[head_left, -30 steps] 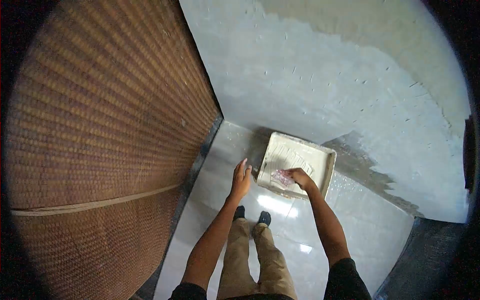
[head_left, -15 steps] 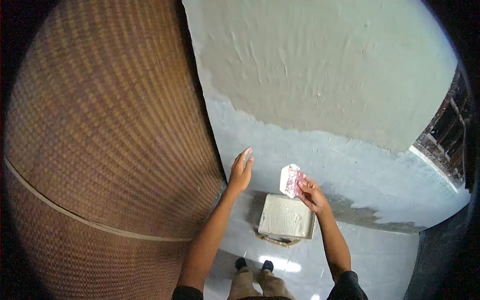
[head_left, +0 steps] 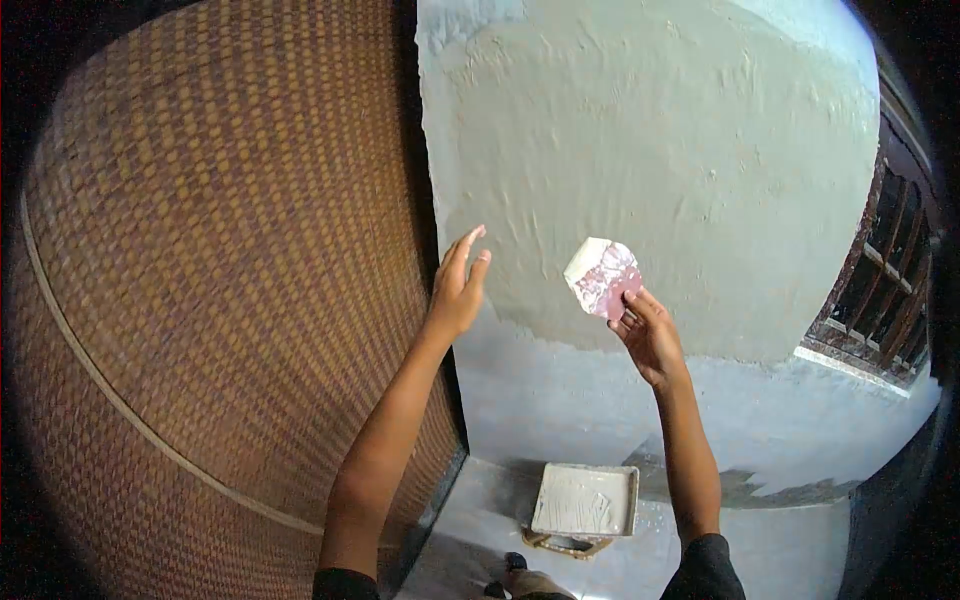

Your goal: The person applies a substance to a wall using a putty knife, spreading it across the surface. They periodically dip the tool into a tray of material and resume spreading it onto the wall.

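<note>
My right hand grips the lower edge of a pink and white flat scraper, smeared with pale paste and held up before the wall. Empty, with its fingers apart, my left hand is raised near the wall's left edge. Wet-looking grey-beige plaster with small ridges coats the wall's upper part. Below my hands, a rectangular tray holds cream-coloured paste with streaks in it.
A woven brown and yellow panel stands along the left side. The tray rests on a small stool on the tiled floor. A barred window is at the right. My feet are at the bottom.
The view has tilted up, showing more wall and window. Both hands have risen, the right one with the scraper, which now lies over the plastered area. The tray sits lower in view.
</note>
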Demonstrator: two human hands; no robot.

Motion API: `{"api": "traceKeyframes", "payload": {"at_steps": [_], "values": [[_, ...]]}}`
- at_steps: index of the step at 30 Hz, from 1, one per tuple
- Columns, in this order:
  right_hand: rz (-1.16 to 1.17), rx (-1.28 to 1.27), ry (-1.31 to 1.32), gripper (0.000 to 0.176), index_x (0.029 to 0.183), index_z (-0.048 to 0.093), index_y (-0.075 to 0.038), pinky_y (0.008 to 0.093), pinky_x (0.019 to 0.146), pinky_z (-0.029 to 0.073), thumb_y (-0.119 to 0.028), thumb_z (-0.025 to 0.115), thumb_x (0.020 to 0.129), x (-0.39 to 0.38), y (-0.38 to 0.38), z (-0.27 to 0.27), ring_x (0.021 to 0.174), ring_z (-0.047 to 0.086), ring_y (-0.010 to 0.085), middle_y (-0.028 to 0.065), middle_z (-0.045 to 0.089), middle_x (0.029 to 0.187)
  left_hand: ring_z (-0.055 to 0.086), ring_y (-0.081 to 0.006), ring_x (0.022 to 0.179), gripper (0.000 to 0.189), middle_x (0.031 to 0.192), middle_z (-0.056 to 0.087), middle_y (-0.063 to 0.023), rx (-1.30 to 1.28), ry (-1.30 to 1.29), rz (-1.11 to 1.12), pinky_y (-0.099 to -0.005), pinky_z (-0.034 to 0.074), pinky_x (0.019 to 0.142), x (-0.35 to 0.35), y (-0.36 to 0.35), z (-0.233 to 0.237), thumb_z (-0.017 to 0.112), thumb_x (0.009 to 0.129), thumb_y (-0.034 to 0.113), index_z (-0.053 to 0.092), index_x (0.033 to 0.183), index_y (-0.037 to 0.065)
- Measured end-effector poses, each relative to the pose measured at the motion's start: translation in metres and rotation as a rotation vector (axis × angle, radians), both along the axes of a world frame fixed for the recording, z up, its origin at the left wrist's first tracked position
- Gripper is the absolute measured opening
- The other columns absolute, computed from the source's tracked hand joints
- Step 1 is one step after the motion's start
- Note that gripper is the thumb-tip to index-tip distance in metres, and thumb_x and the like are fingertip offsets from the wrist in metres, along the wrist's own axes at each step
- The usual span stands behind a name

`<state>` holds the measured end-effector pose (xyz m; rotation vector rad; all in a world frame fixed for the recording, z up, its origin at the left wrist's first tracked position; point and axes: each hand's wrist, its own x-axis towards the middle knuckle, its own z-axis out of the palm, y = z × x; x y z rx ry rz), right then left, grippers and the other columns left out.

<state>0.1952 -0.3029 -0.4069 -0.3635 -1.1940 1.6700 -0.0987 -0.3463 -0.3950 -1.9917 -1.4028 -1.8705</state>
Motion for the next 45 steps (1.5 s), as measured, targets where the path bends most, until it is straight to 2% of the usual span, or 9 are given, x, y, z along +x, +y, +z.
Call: {"api": "traceKeyframes", "payload": {"at_steps": [18,20,21,23,27,30,33,37,45], "values": [[-0.289,0.638,-0.055,0.021,0.107,0.062,0.003,0.0299,0.076,0.052,-0.015,0.057,0.096,-0.108,0.128,0.193,0.084,0.06,0.0113,0.0041,0.064,0.096,0.045,-0.0343,0.128,0.046,0.136,0.049,-0.0208,0.315,0.196,0.086,-0.0395,0.033,0.108,-0.08,0.128,0.18,0.048,0.098,0.028,0.047,0.133,-0.002],[-0.552,1.013,-0.03,0.023,0.114,0.062,0.001,0.0333,0.074,0.053,-0.011,0.057,0.095,-0.126,0.141,0.218,0.082,0.064,0.0182,0.0096,0.068,0.098,0.045,-0.0346,0.128,0.046,0.136,0.049,-0.021,0.366,0.219,0.087,-0.0398,0.033,0.109,-0.09,0.144,0.206,0.049,0.097,0.028,0.047,0.133,-0.002],[-0.581,1.024,-0.042,0.023,0.114,0.062,0.001,0.0333,0.074,0.053,-0.011,0.057,0.095,-0.138,0.148,0.233,0.082,0.064,0.0182,0.0096,0.068,0.098,0.045,-0.035,0.129,0.047,0.136,0.049,-0.0212,0.412,0.236,0.08,-0.0401,0.033,0.109,-0.098,0.16,0.22,0.049,0.097,0.028,0.047,0.133,-0.001],[-1.174,1.474,-0.22,0.028,0.119,0.063,-0.006,0.0361,0.073,0.053,-0.006,0.055,0.093,-0.153,0.146,0.258,0.08,0.066,0.027,0.0156,0.069,0.1,0.045,-0.0353,0.129,0.047,0.136,0.049,-0.0214,0.436,0.241,0.087,-0.0405,0.033,0.109,-0.103,0.172,0.239,0.049,0.097,0.028,0.047,0.133,-0.001],[-1.312,1.625,-0.274,0.033,0.121,0.063,-0.013,0.0378,0.072,0.054,-0.003,0.055,0.09,-0.171,0.153,0.283,0.084,0.065,0.0311,0.0188,0.067,0.101,0.044,-0.0345,0.129,0.044,0.136,0.048,-0.0202,0.569,0.295,0.115,-0.0399,0.033,0.109,-0.115,0.203,0.272,0.048,0.097,0.025,0.047,0.134,0.001],[-1.413,1.808,-0.382,0.04,0.127,0.058,-0.014,0.0381,0.077,0.053,-0.003,0.056,0.089,-0.176,0.168,0.291,0.091,0.064,0.0283,0.0144,0.068,0.106,0.044,-0.0338,0.129,0.041,0.137,0.049,-0.0186,0.697,0.328,0.118,-0.0384,0.033,0.109,-0.121,0.221,0.289,0.047,0.097,0.021,0.047,0.134,0.003],[-1.589,1.993,-0.753,0.053,0.137,0.05,-0.015,0.0349,0.087,0.046,-0.004,0.056,0.086,-0.174,0.171,0.287,0.103,0.06,0.0235,0.0044,0.063,0.126,0.044,-0.0339,0.129,0.042,0.136,0.049,-0.0179,0.759,0.343,0.107,-0.0401,0.031,0.111,-0.127,0.229,0.297,0.048,0.096,0.021,0.048,0.134,0.004],[-1.602,2.019,-1.109,0.05,0.137,0.05,-0.017,0.0333,0.082,0.045,-0.01,0.057,0.088,-0.17,0.163,0.281,0.098,0.058,0.0208,0.0017,0.055,0.137,0.046,-0.0338,0.127,0.043,0.134,0.051,-0.0166,0.83,0.379,0.213,-0.0502,0.025,0.112,-0.13,0.236,0.299,0.048,0.094,0.023,0.048,0.133,0.004],[-1.561,2.08,-1.261,0.036,0.125,0.06,-0.021,0.0322,0.08,0.043,-0.02,0.059,0.089,-0.17,0.149,0.281,0.095,0.055,0.0176,-0.0027,0.06,0.129,0.048,-0.0339,0.125,0.042,0.132,0.054,-0.0148,0.904,0.367,0.25,-0.0558,0.021,0.112,-0.127,0.238,0.304,0.049,0.093,0.024,0.05,0.131,0.007]]}}
